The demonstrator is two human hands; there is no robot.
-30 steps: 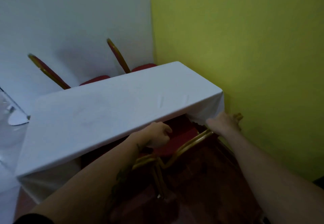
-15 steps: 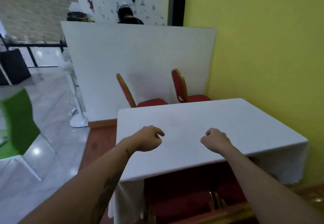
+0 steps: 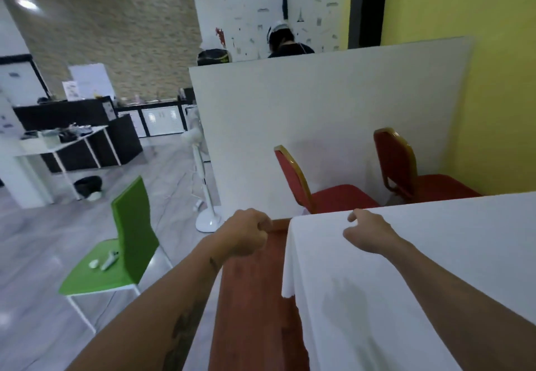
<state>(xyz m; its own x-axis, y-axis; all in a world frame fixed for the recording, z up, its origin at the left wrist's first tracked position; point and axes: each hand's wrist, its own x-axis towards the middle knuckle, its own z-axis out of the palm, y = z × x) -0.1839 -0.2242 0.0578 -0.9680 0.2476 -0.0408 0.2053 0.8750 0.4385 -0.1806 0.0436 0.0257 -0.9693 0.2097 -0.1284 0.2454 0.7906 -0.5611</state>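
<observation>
My left hand (image 3: 246,234) is curled into a fist and holds nothing. It hovers over the red-brown floor strip just left of the table. My right hand (image 3: 368,232) hangs with loosely curled fingers above the far left corner of the white tablecloth (image 3: 435,254), gripping nothing. The table with the cloth fills the lower right. Two red chairs with gold frames, one (image 3: 316,190) nearer and one (image 3: 406,173) by the wall, stand at its far side.
A white partition (image 3: 319,109) stands behind the red chairs, with a person's head (image 3: 280,38) beyond it. A yellow wall (image 3: 478,80) runs along the right. A green chair (image 3: 127,243) with small white items, a standing fan (image 3: 203,185) and a white desk (image 3: 58,144) occupy the left floor.
Both hands left the chair frame under the table edge and rose above the tabletop. The view swung up and to the left, bringing the room and the green chair into sight.
</observation>
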